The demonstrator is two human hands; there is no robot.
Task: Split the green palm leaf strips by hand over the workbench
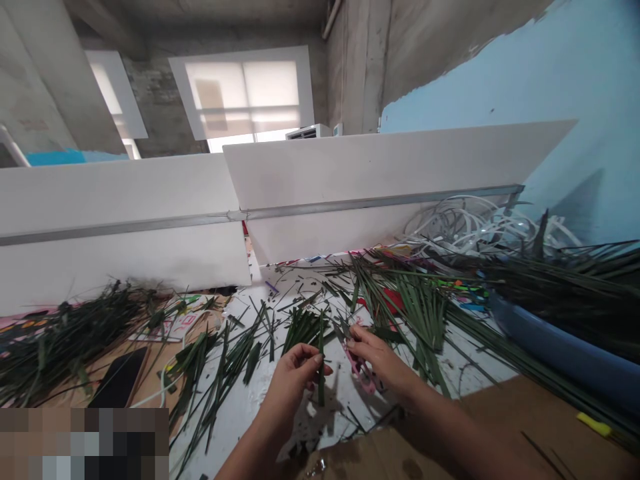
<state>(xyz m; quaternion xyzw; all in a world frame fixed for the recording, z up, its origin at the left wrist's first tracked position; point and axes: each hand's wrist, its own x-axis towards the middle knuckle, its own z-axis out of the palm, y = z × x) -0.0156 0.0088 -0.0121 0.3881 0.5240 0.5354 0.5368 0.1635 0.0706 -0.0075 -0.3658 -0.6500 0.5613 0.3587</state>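
Observation:
My left hand [303,367] pinches a narrow green leaf strip [321,387] between thumb and fingers, the strip standing roughly upright in the view. Just to the right, my right hand [373,353] is closed on scissors with pink handles [361,373]. The dark scissor blades point up and left, close to the strip's upper part without clearly touching it. Behind my left hand lies a bunch of cut green leaves [304,328] on the white, scrap-strewn surface [265,383].
Leaf piles lie at the left [65,333] and right [425,313]. A phone [120,379] lies at left. A blue basin [560,353] full of leaves, coiled white strips [465,223] and a yellow object [594,424] are at right. White panels [350,170] stand behind; cardboard [520,413] lies in front.

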